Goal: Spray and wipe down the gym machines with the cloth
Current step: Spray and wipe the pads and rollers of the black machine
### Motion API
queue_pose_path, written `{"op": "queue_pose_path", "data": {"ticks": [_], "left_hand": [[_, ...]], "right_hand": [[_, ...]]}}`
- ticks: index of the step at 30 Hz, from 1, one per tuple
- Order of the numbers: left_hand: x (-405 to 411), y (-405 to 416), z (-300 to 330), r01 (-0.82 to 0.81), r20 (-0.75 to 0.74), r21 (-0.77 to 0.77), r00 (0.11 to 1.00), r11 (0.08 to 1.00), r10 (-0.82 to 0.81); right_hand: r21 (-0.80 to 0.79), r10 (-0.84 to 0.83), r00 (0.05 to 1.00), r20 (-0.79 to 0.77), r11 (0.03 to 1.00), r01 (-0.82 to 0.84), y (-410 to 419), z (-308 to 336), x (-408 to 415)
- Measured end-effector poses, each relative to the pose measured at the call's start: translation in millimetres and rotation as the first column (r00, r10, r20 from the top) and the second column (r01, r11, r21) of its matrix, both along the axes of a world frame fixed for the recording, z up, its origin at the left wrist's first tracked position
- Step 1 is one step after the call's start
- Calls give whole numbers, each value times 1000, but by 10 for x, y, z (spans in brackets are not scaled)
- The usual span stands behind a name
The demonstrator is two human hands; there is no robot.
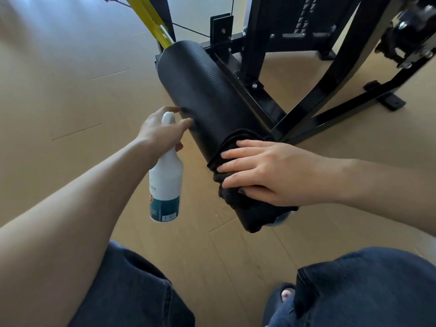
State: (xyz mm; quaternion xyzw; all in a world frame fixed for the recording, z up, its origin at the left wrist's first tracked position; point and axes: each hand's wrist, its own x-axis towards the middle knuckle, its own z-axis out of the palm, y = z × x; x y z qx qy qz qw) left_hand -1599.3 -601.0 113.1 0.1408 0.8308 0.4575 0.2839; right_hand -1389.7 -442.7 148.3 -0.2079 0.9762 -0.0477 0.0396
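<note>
A black cylindrical roller pad point(203, 90) of a gym machine slants from upper left to lower right. A black cloth point(238, 199) is draped over its near end. My right hand point(266, 172) lies flat on the cloth with fingers spread, pressing it onto the pad. My left hand point(160, 131) grips the neck of a white spray bottle point(166, 180) with a teal label, just left of the pad. The bottle hangs down and its nozzle end points toward the pad.
The machine's black steel frame point(313, 100) and feet spread across the wooden floor point(70, 90) behind the pad. A yellow bar point(151, 20) rises from the pad's far end. My knees in dark jeans point(368, 286) and a slipper fill the bottom.
</note>
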Motion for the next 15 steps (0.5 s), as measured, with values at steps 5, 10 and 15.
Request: {"op": "queue_pose_path", "data": {"ticks": [5,10,15], "left_hand": [[-6,133,-34,-75,79,110,995,991,66],[-43,182,-51,-96,57,112,994,989,91],[-88,177,-103,-37,-40,55,998,998,40]], "right_hand": [[150,91,993,79,983,-102,122,90,-692],[299,-12,998,59,954,-6,-137,-62,-1193],[363,-31,977,210,931,-48,-432,-143,-821]]}}
